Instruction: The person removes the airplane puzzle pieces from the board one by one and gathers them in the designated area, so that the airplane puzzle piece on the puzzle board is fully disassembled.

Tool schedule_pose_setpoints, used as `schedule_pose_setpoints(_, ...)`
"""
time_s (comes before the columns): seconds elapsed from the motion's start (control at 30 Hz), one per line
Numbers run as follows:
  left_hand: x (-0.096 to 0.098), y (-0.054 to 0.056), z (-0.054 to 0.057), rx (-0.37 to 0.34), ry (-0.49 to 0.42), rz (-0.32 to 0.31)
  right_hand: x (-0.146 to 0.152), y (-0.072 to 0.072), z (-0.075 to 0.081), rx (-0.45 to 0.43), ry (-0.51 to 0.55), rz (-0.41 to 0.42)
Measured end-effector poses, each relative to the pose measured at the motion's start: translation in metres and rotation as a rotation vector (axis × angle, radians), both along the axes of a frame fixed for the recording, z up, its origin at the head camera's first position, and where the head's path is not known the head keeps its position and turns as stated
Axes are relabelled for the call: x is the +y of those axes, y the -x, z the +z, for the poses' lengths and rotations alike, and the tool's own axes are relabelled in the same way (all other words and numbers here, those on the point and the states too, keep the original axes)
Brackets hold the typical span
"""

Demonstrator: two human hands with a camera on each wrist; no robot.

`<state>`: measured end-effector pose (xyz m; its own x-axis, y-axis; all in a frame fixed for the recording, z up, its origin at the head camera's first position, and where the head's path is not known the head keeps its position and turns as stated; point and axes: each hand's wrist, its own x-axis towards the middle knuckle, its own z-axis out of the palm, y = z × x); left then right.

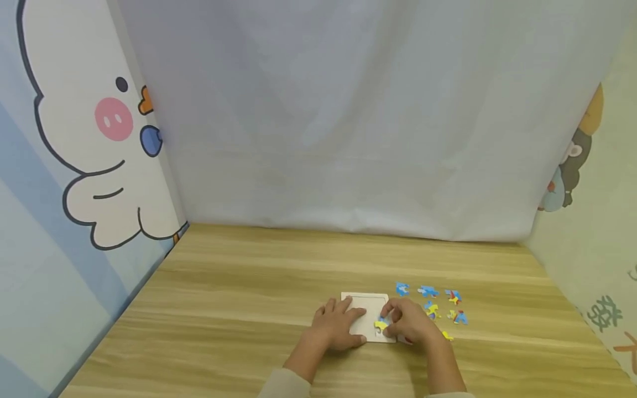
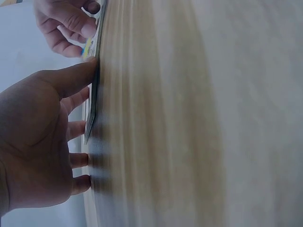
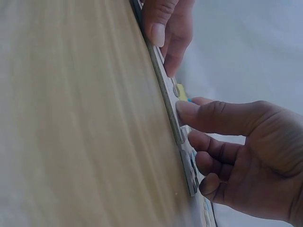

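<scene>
A pale puzzle tray [image 1: 365,305] with a thin outlined border lies flat on the wooden table. My left hand [image 1: 334,327] rests over its left side with fingers spread; in the left wrist view, the thumb of that hand [image 2: 40,137] lies along the tray's near edge. On the tray's right part is a yellow and blue jigsaw piece [image 1: 381,324]. Thumb and forefinger of my right hand [image 1: 412,321] pinch this piece low over the tray. The right wrist view shows the other fingers of this hand [image 3: 251,146] loosely curled.
Loose jigsaw pieces lie right of the tray: a blue one [image 1: 402,288], a blue and white one [image 1: 428,291], a red, blue and yellow one [image 1: 453,296] and several more. One yellow piece [image 1: 447,335] sits beside my right wrist. A grey-white curtain [image 1: 348,138] hangs behind the table.
</scene>
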<state>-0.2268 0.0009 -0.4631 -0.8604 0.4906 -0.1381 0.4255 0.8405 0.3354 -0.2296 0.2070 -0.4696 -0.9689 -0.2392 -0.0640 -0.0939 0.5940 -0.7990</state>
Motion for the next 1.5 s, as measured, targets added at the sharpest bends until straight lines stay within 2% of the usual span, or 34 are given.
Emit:
schedule_pose_setpoints(0.43, 0.002, -0.001, -0.004, -0.018, -0.006, -0.001, 0.008, -0.008, 0.000, -0.031, 0.189, 0.091)
schedule_pose_setpoints(0.7, 0.001, -0.001, -0.004, -0.027, -0.030, 0.000, 0.012, -0.009, 0.004, -0.038, 0.203, 0.091)
schedule_pose_setpoints(0.9, 0.001, 0.000, -0.004, -0.018, -0.016, 0.003, 0.015, -0.009, 0.006, 0.003, 0.191, 0.126)
schedule_pose_setpoints(1.07, 0.002, 0.001, -0.005, -0.017, 0.003, 0.005, 0.019, -0.011, 0.008, -0.014, 0.237, 0.145)
schedule_pose_setpoints(1.27, 0.001, 0.002, -0.003, 0.003, 0.016, 0.004, 0.026, -0.014, 0.008, -0.032, 0.252, 0.117)
schedule_pose_setpoints(1.37, 0.001, 0.001, -0.002, -0.010, 0.011, 0.005, 0.030, -0.016, 0.006, -0.042, 0.247, 0.107)
schedule_pose_setpoints(1.5, 0.002, -0.001, 0.000, -0.024, 0.002, 0.004, 0.036, -0.018, 0.006, -0.007, 0.229, 0.102)
